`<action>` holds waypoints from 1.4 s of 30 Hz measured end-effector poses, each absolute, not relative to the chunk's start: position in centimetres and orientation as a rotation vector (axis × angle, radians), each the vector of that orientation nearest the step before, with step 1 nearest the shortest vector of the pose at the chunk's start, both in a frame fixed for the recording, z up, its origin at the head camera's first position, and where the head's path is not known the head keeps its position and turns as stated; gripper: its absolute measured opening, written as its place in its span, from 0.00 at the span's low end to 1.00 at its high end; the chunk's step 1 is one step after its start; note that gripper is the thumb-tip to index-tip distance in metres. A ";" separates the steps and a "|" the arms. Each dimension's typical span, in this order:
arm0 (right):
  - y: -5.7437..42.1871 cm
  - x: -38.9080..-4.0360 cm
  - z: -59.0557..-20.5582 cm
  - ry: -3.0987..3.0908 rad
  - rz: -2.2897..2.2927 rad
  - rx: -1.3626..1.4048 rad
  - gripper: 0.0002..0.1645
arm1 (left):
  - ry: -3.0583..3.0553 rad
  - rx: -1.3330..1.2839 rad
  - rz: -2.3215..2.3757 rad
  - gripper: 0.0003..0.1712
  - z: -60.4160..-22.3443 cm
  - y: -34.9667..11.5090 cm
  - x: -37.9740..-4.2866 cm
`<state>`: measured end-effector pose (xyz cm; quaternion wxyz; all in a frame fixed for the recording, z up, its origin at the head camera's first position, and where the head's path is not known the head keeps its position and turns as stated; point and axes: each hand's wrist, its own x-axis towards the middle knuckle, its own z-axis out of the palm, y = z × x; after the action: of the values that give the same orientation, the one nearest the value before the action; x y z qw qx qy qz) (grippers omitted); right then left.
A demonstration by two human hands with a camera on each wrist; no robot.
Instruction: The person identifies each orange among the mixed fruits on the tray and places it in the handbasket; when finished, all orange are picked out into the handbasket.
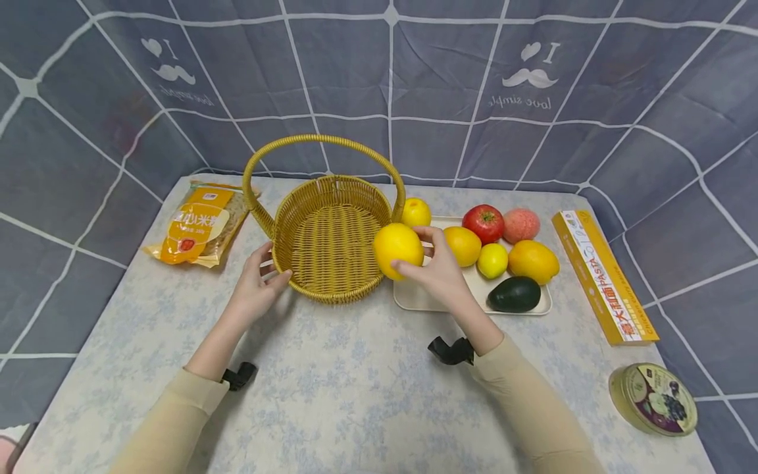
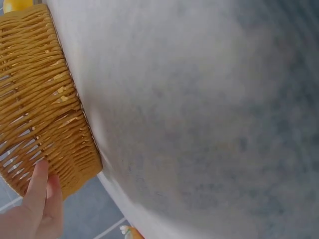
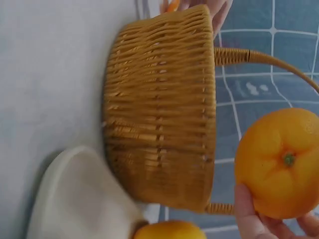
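In the head view a yellow-brown wicker basket (image 1: 334,247) with a tall arched handle stands at the centre of the table. My left hand (image 1: 254,283) holds its left side, thumb near the rim and fingers against the woven outer wall (image 2: 45,99). My right hand (image 1: 435,266) grips an orange (image 1: 398,251) with thumb and fingers, raised at the basket's right rim. The right wrist view shows the orange (image 3: 281,162) stem end facing the camera, higher than the basket wall (image 3: 159,109). No fruit lies inside the basket.
Right of the basket, a cream tray (image 1: 414,299) bears an apple (image 1: 484,224), a peach (image 1: 521,226), a lemon (image 1: 493,261), a mango (image 1: 533,261), an avocado (image 1: 514,294) and more. A pasta box (image 1: 604,276) and round tin (image 1: 654,399) lie right; a food bag (image 1: 201,224) left.
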<state>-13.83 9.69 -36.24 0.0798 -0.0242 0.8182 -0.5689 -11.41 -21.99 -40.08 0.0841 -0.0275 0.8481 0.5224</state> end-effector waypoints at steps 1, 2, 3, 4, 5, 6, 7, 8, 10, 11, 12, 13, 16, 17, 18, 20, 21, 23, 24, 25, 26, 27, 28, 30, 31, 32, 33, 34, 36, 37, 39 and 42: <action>9.3 -14.1 -36.1 2.446 -1.699 -0.096 0.43 | 2.533 -0.080 1.550 0.45 -40.1 -22.0 -11.5; 8.8 -14.3 -36.0 2.444 -1.695 -0.120 0.43 | 2.535 -0.082 1.541 0.45 -40.0 -22.0 -11.5; 8.4 -14.6 -36.0 2.443 -1.686 -0.145 0.43 | 2.535 -0.084 1.536 0.45 -40.0 -22.1 -11.6; 8.0 -14.9 -35.9 2.442 -1.673 -0.168 0.44 | 2.534 -0.085 1.533 0.45 -40.0 -22.1 -11.6; 7.6 -15.2 -35.9 2.447 -1.657 -0.192 0.44 | 2.534 -0.086 1.529 0.45 -40.0 -22.1 -11.6; 7.2 -15.6 -36.0 2.452 -1.643 -0.220 0.44 | 2.530 -0.089 1.529 0.45 -40.0 -22.1 -11.6; 6.8 -15.9 -36.1 2.458 -1.631 -0.252 0.44 | 2.528 -0.091 1.529 0.45 -39.9 -22.2 -11.7; 6.5 -16.3 -36.3 2.463 -1.622 -0.285 0.44 | 2.524 -0.089 1.531 0.45 -39.9 -22.2 -11.7; 5.8 -17.1 -36.7 2.485 -1.601 -0.344 0.44 | 2.515 -0.074 1.537 0.45 -39.9 -22.3 -11.8; 5.4 -17.5 -36.9 2.503 -1.587 -0.369 0.43 | 2.512 -0.067 1.536 0.45 -39.9 -22.4 -11.8; 5.2 -17.8 -37.1 2.519 -1.573 -0.390 0.43 | 2.508 -0.057 1.537 0.45 -39.8 -22.5 -11.8; 4.9 -18.2 -37.3 2.536 -1.554 -0.410 0.43 | 2.505 -0.045 1.536 0.44 -39.8 -22.5 -11.9; 4.2 -19.1 -37.9 2.598 -1.467 -0.456 0.44 | 2.500 -0.035 1.527 0.44 -39.8 -22.5 -11.9; 4.0 -19.3 -38.1 2.615 -1.433 -0.469 0.44 | 2.500 -0.038 1.523 0.44 -39.7 -22.5 -11.9; 3.7 -19.6 -38.2 2.629 -1.406 -0.487 0.44 | 2.499 -0.041 1.521 0.43 -39.7 -22.5 -11.9; 3.3 -20.0 -38.4 2.651 -1.354 -0.509 0.44 | 2.501 -0.052 1.520 0.43 -39.7 -22.4 -11.9; 3.1 -20.2 -38.5 2.661 -1.331 -0.520 0.44 | 2.503 -0.056 1.519 0.43 -39.7 -22.4 -11.9; 2.8 -20.6 -38.6 2.680 -1.283 -0.538 0.45 | 2.503 -0.059 1.522 0.43 -39.7 -22.4 -12.0; 2.6 -20.8 -38.6 2.694 -1.258 -0.545 0.44 | 2.503 -0.060 1.523 0.43 -39.7 -22.4 -12.0; 2.4 -20.9 -38.7 2.702 -1.238 -0.550 0.45 | 2.504 -0.060 1.524 0.43 -39.6 -22.3 -12.0; 2.2 -21.1 -38.8 2.713 -1.214 -0.557 0.45 | 2.504 -0.059 1.524 0.43 -39.6 -22.3 -12.0; 2.0 -21.2 -38.9 2.724 -1.193 -0.560 0.45 | 2.504 -0.060 1.525 0.43 -39.7 -22.3 -12.1; 1.8 -21.3 -39.1 2.732 -1.174 -0.556 0.45 | 2.505 -0.061 1.525 0.43 -39.7 -22.3 -12.1; 1.6 -21.4 -39.3 2.752 -1.122 -0.539 0.45 | 2.505 -0.062 1.525 0.43 -39.7 -22.3 -12.1; 1.4 -21.5 -39.5 2.758 -1.100 -0.526 0.45 | 2.505 -0.062 1.523 0.43 -39.7 -22.3 -12.1; 1.3 -21.6 -39.6 2.770 -1.068 -0.514 0.45 | 2.505 -0.064 1.520 0.43 -39.7 -22.3 -12.1; 1.3 -21.6 -39.7 2.777 -1.044 -0.499 0.45 | 2.505 -0.067 1.517 0.43 -39.7 -22.3 -12.1; 1.2 -21.7 -39.7 2.784 -1.022 -0.490 0.45 | 2.508 -0.068 1.512 0.43 -39.8 -22.3 -12.1; 1.0 -21.8 -39.7 2.798 -0.999 -0.479 0.44 | 2.511 -0.073 1.507 0.43 -39.8 -22.3 -12.1; 1.0 -21.9 -39.7 2.804 -0.996 -0.478 0.44 | 2.512 -0.075 1.505 0.43 -39.8 -22.3 -12.2; 0.8 -22.1 -39.7 2.815 -0.993 -0.473 0.44 | 2.515 -0.082 1.502 0.43 -39.8 -22.3 -12.2; 0.6 -22.4 -39.8 2.824 -0.957 -0.451 0.44 | 2.512 -0.093 1.500 0.43 -39.8 -22.3 -12.2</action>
<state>-22.39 0.57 -39.80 0.0627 -0.1492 0.9346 -0.3167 -12.18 -22.26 -39.78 0.1069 -0.0317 0.8531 0.5096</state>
